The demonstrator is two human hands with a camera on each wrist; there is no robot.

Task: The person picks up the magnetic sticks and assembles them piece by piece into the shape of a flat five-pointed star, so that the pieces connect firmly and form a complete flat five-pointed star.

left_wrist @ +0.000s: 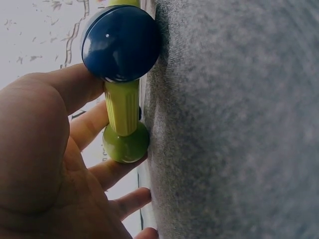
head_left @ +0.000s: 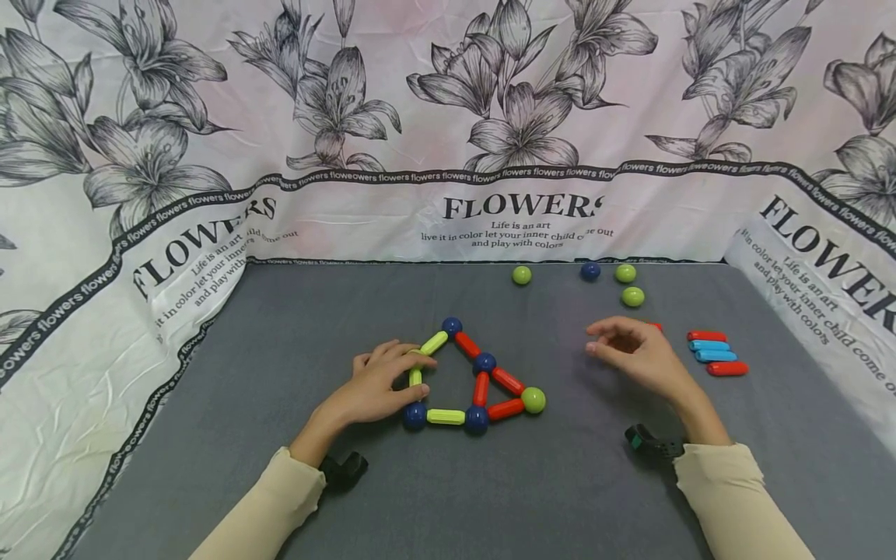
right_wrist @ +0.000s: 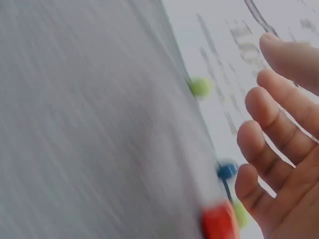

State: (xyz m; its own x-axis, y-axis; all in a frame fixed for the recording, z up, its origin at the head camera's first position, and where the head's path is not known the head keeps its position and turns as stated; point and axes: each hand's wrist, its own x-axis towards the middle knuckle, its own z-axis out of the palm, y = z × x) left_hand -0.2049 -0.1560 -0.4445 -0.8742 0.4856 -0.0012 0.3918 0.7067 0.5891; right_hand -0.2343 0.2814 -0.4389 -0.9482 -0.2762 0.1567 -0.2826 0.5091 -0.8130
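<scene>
On the dark table lies a flat shape of building sticks and balls: a larger loop joined to a red triangle. My left hand (head_left: pixel 381 381) holds its left side, thumb by the lower-left blue ball (left_wrist: pixel 121 44) and fingers around a yellow-green stick (left_wrist: pixel 122 107) and a green ball (left_wrist: pixel 126 143). In the head view the fingers mostly cover that green ball. Red sticks (head_left: pixel 507 380) run between blue balls (head_left: pixel 484 363) and a green ball (head_left: pixel 533 400) at the right corner. My right hand (head_left: pixel 640 354) hovers right of the shape, fingers loosely bent, holding nothing.
Right of my right hand lie loose red sticks (head_left: pixel 728 369) and blue sticks (head_left: pixel 715 356). Another red stick (right_wrist: pixel 219 220) is partly hidden behind that hand in the head view. Loose green balls (head_left: pixel 633 296) and a blue ball (head_left: pixel 590 271) lie near the back edge, before a flowered cloth (head_left: pixel 378 222).
</scene>
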